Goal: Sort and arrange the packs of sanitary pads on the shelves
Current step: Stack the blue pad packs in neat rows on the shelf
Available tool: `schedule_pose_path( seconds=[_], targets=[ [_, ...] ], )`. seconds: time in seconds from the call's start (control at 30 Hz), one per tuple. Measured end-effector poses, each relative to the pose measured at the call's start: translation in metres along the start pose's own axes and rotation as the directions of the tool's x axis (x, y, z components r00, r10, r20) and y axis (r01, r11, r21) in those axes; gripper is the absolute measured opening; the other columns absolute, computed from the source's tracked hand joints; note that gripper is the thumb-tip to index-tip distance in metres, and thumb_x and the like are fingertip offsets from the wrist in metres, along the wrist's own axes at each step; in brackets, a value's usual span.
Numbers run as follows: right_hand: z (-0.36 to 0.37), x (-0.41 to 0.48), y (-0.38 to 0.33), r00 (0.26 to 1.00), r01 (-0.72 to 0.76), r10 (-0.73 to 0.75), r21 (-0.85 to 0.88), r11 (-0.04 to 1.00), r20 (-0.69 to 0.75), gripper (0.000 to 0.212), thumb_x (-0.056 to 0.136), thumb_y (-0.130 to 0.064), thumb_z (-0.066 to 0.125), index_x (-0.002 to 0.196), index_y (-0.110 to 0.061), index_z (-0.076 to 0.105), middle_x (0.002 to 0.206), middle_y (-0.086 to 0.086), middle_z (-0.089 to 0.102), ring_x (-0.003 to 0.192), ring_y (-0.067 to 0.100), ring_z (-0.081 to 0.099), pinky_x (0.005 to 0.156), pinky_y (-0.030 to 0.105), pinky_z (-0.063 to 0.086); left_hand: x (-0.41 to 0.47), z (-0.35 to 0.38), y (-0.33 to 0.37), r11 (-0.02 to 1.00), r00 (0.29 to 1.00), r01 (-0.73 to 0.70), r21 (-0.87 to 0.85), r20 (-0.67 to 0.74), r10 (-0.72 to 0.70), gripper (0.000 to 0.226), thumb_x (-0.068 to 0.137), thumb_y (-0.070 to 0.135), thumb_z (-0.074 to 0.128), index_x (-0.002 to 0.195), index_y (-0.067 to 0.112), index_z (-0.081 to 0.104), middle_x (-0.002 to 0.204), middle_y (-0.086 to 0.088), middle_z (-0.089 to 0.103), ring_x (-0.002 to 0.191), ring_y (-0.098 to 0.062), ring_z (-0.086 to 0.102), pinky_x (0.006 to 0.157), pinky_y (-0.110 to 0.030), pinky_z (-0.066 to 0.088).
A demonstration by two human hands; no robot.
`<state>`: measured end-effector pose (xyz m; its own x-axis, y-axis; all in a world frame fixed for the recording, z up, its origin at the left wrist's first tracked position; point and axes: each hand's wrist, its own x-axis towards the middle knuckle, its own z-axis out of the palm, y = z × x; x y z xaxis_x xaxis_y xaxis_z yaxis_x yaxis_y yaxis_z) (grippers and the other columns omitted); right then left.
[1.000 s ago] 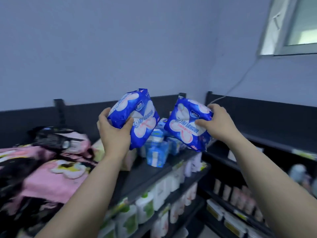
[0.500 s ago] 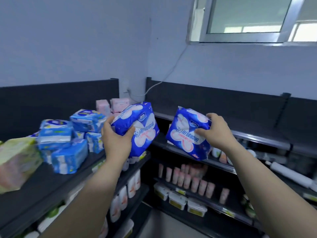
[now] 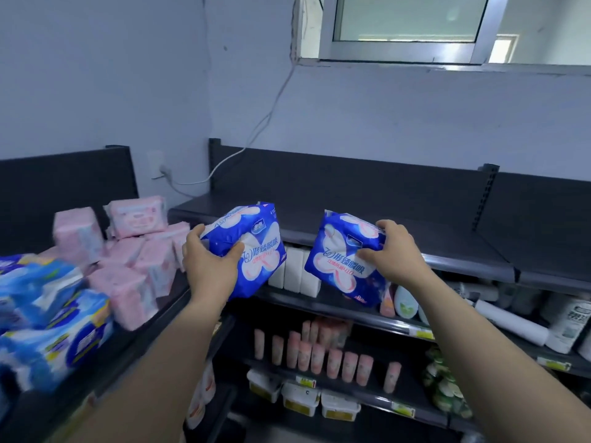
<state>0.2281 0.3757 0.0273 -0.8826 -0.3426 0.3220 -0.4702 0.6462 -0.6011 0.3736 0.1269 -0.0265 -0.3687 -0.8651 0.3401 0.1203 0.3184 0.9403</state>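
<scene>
Noted two blue packs of pads, both off the shelves, held up before the corner where two dark shelf units meet. Found the left pack point(image 3: 252, 247) gripped by the left hand point(image 3: 211, 266): fingers curled round its left edge, thumb pressed across the printed front, pack tilted. Found the right pack point(image 3: 342, 260) gripped by the right hand point(image 3: 396, 254) at its right side: fingers wrapped over the upper edge, thumb on the front. Recorded a clear gap between the two packs.

Seen directly behind both: the top shelf point(image 3: 415, 231) of the right-hand unit, packs level with its front edge. Cannot tell whether either pack touches it.

Logged white boxes point(image 3: 297, 270) on the shelf beneath, partly hidden by the packs. Logged pink tubes point(image 3: 319, 350) standing one level lower, white tubs point(image 3: 307, 398) below those, green packets point(image 3: 444, 385) to the right.

Logged a loose heap of pink packs point(image 3: 137, 251) on top of the left-hand unit, and blue-and-white packs point(image 3: 54, 314) nearer the camera, blurred.

Noted on the wall above a window point(image 3: 406, 24) and a white cable point(image 3: 265, 119) running down to a socket point(image 3: 158, 164).
</scene>
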Motion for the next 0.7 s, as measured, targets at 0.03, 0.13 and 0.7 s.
schedule_pose_path(
  seconds=[0.03, 0.13, 0.7],
  targets=[
    [0.004, 0.014, -0.002, 1.000, -0.007, 0.007, -0.010, 1.000, -0.006, 0.070, 0.081, -0.030, 0.073, 0.140, -0.013, 0.038, 0.135, 0.008, 0.044, 0.122, 0.028, 0.044, 0.099, 0.049, 0.044, 0.016, 0.008, -0.001, 1.000, 1.000, -0.003, 0.008, 0.007, 0.003, 0.074, 0.078, 0.022, 0.079, 0.139, 0.020, 0.039, 0.135, -0.001, 0.050, 0.121, -0.019, 0.051, 0.103, -0.039, 0.045],
    [0.017, 0.056, -0.004, 0.999, -0.026, 0.025, -0.023, 0.999, -0.032, 0.070, 0.081, -0.030, 0.073, 0.140, -0.013, 0.039, 0.135, 0.009, 0.044, 0.123, 0.028, 0.044, 0.101, 0.050, 0.042, 0.064, 0.035, -0.010, 1.000, 1.000, -0.007, 0.020, 0.026, 0.007, 0.072, 0.078, 0.022, 0.080, 0.138, 0.018, 0.041, 0.134, -0.002, 0.050, 0.120, -0.020, 0.053, 0.101, -0.038, 0.046],
    [0.104, 0.254, 0.042, 0.999, -0.035, 0.035, 0.000, 0.999, -0.008, 0.070, 0.080, -0.027, 0.073, 0.139, -0.013, 0.040, 0.136, 0.008, 0.043, 0.124, 0.027, 0.043, 0.104, 0.049, 0.039, 0.232, 0.179, -0.085, 0.995, 0.996, 0.035, 0.091, 0.074, -0.042, 0.061, 0.079, 0.019, 0.079, 0.130, 0.017, 0.047, 0.129, -0.006, 0.052, 0.105, -0.018, 0.054, 0.091, -0.032, 0.045]
  ],
)
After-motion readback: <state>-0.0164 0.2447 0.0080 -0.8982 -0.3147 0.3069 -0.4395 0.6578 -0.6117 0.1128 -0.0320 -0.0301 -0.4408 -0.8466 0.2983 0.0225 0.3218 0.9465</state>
